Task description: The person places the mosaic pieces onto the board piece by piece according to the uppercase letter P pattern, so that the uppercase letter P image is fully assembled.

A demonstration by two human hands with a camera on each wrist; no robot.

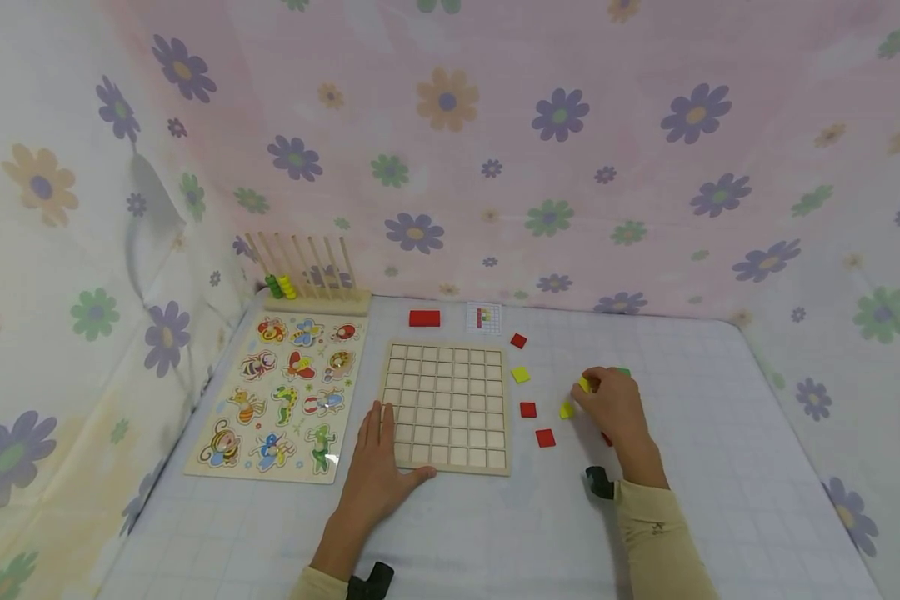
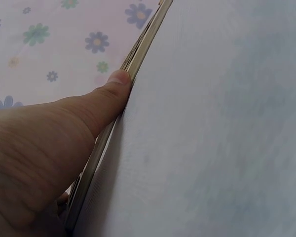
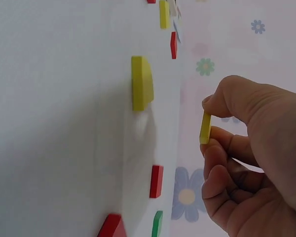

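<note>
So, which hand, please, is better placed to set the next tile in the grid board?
Probably the right hand: it pinches a yellow tile; the left hand rests on the grid board.

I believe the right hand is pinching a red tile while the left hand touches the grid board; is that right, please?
Nearly: the right hand pinches a yellow tile, not a red one, as the right wrist view shows.

Bead rack (image 1: 317, 302) beyond an insect puzzle board (image 1: 276, 398), flowered cloth (image 1: 487, 192) behind.

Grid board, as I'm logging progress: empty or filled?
Empty: the grid board shows bare wood in every visible cell.
</note>
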